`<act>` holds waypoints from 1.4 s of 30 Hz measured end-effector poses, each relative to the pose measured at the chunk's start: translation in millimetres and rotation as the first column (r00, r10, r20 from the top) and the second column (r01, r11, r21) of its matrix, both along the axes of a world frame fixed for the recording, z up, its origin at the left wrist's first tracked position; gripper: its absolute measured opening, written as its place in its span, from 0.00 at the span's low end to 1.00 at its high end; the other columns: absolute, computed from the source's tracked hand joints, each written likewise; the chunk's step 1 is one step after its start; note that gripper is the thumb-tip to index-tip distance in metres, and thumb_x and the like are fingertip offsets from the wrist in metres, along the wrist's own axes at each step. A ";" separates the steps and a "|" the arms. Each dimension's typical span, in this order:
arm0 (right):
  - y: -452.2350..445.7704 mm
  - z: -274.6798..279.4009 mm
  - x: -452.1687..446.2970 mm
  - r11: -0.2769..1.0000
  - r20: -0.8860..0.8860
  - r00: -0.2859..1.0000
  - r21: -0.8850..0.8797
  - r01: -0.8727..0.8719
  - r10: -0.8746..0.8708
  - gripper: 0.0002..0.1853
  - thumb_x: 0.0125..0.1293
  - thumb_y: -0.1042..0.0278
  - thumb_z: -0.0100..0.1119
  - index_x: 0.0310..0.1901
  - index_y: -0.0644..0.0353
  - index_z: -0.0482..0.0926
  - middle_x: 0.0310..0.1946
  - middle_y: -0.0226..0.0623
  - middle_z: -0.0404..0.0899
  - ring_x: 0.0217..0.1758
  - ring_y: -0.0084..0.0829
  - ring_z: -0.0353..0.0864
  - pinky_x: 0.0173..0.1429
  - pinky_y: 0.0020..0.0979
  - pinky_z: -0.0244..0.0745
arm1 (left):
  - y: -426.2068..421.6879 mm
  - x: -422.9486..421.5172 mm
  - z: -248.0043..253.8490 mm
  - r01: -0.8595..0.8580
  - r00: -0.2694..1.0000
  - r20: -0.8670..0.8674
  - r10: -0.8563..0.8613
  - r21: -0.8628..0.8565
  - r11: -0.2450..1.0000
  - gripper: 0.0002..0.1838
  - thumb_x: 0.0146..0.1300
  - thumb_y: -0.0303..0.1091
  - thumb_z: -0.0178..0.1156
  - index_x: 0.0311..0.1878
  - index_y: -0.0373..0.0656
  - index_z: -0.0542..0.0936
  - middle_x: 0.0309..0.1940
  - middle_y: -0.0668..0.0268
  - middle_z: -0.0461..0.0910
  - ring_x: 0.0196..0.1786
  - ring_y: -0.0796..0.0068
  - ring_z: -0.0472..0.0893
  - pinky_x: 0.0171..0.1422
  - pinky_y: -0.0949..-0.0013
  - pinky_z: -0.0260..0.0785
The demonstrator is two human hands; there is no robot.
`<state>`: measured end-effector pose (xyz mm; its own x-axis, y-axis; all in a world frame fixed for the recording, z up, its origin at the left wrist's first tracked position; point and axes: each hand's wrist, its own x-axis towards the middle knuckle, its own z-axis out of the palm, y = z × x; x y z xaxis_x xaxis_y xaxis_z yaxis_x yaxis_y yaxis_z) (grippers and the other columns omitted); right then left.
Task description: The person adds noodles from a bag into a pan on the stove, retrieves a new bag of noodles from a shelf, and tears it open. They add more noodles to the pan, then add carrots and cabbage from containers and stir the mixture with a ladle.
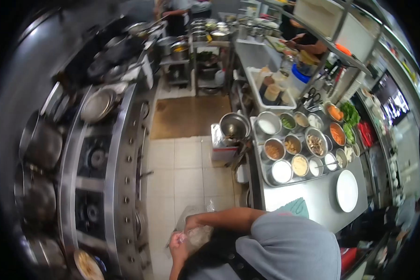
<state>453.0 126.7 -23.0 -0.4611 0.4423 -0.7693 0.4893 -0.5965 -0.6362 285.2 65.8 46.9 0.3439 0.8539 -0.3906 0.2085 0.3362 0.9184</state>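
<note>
My left hand (178, 244) is closed on the gathered edge of a clear plastic bag (200, 236) low in front of my body. Against the same bag my right hand (192, 223) rests with its fingers bent inward, gripping the plastic. The bag hangs crumpled over the tiled floor, and its contents are too blurred to name. Part of the plastic sticks up beyond my right wrist. My grey right sleeve and dark apron fill the bottom of the view.
To the left runs a stove (93, 161) with pans; a bowl of food (87, 265) sits at its near end. The steel counter on the right holds a tray of ingredient tubs (282, 171), a white plate (346, 191) and a green cloth (294, 207). Other people work at the back.
</note>
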 end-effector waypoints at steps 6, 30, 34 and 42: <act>24.2 -4.0 78.4 0.893 0.104 0.942 0.365 0.263 -0.320 0.20 0.41 0.58 0.69 0.27 0.71 0.83 0.28 0.46 0.81 0.31 0.37 0.79 0.35 0.39 0.73 | 62.3 51.9 -20.8 -0.308 0.951 0.029 0.308 0.025 0.951 0.07 0.69 0.28 0.47 0.33 0.40 0.69 0.30 0.66 0.74 0.34 0.76 0.71 0.42 0.70 0.66; 95.1 85.7 193.9 0.608 0.313 0.594 0.688 0.396 -0.741 0.32 0.72 0.42 0.30 0.59 0.59 0.73 0.60 0.50 0.71 0.66 0.46 0.66 0.71 0.43 0.54 | 297.1 217.6 15.6 0.696 0.710 -0.437 -0.551 0.552 0.459 0.10 0.49 0.32 0.66 0.36 0.42 0.79 0.37 0.53 0.77 0.42 0.47 0.78 0.48 0.55 0.72; 96.9 132.3 214.1 0.617 0.139 0.744 0.667 0.417 -0.653 0.30 0.72 0.42 0.36 0.62 0.59 0.69 0.60 0.45 0.72 0.62 0.46 0.71 0.66 0.37 0.62 | 312.9 231.4 47.0 0.698 0.707 -0.447 -0.548 0.567 0.437 0.10 0.51 0.32 0.66 0.35 0.39 0.79 0.36 0.51 0.77 0.43 0.49 0.78 0.48 0.56 0.71; 118.6 148.0 228.4 0.501 0.199 0.752 0.843 0.195 -0.629 0.24 0.58 0.52 0.54 0.49 0.63 0.76 0.45 0.51 0.79 0.51 0.49 0.77 0.56 0.40 0.70 | 315.9 228.2 99.6 0.710 0.685 -0.394 -0.613 0.550 0.441 0.12 0.51 0.32 0.65 0.34 0.34 0.79 0.32 0.52 0.76 0.38 0.52 0.77 0.44 0.61 0.69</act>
